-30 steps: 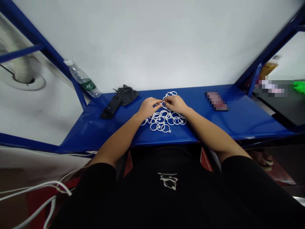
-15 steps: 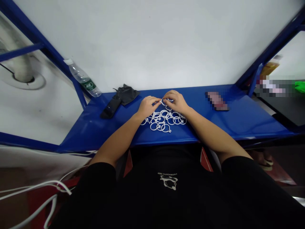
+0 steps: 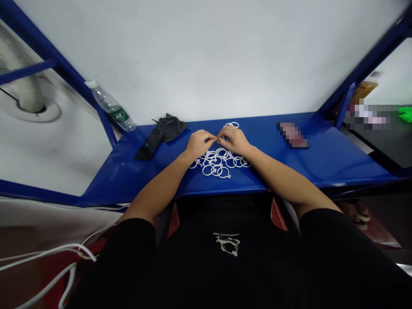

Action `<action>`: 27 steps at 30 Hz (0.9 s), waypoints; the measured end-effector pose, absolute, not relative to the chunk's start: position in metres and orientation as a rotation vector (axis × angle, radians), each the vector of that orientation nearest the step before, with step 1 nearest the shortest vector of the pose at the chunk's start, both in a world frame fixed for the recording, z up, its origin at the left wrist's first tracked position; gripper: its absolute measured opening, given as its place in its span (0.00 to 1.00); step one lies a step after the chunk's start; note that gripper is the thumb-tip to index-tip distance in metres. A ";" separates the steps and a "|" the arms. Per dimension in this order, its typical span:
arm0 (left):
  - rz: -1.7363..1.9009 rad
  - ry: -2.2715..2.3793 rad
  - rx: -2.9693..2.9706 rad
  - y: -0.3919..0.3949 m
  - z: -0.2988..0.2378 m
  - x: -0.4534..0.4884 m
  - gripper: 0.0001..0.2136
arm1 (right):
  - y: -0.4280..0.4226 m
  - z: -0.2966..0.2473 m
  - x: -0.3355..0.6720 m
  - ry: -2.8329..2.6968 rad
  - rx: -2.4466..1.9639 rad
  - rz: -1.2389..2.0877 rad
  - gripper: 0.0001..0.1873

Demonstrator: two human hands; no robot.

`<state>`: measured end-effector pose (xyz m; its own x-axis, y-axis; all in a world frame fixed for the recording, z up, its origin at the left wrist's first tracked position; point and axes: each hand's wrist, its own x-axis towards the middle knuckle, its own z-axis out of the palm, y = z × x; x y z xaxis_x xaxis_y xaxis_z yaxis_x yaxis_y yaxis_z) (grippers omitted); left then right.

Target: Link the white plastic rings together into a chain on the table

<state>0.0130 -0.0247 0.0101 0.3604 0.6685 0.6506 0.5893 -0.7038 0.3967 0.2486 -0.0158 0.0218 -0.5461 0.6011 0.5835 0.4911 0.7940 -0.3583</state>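
Near white rings [image 3: 212, 158], left hand [image 3: 196, 143], right hand [image 3: 237, 140], fingertips [image 3: 213, 137] meeting (forearms [image 3: 162, 186] converging).

The white piece [image 3: 218, 140] between left hand [image 3: 198, 143] and right hand [image 3: 234, 140] is too small to tell; right of them, pixelation blurs a phone [image 3: 292, 135].

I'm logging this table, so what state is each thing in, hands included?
Left hand: fingertips together, close to the right's; grip unclear.
Right hand: fingertips together; grip unclear.
Rings: loose, mostly overlapping.
Bottle: capped; fill unclear.
Phone: lying flat, screen dark.
Black plastic: crumpled.
Pixelated item: lying flat; details hidden.
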 end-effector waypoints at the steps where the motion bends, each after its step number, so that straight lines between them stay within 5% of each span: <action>1: 1.268 1.172 2.513 -0.025 0.010 0.013 0.05 | -0.017 0.023 0.248 -2.258 -0.826 0.204 0.11; 19: 1.218 1.189 2.535 -0.028 0.011 0.020 0.06 | 0.002 0.030 0.276 -2.212 -1.210 0.077 0.15; 27: 1.095 1.186 2.544 -0.025 0.009 0.017 0.06 | 0.000 0.041 0.285 -2.596 -0.965 0.509 0.24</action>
<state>0.0172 -0.0251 0.0091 0.4285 0.7086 0.5605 0.6153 -0.6832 0.3933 0.2851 -0.0002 0.0407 -0.7187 0.6732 0.1739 0.5578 0.7076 -0.4338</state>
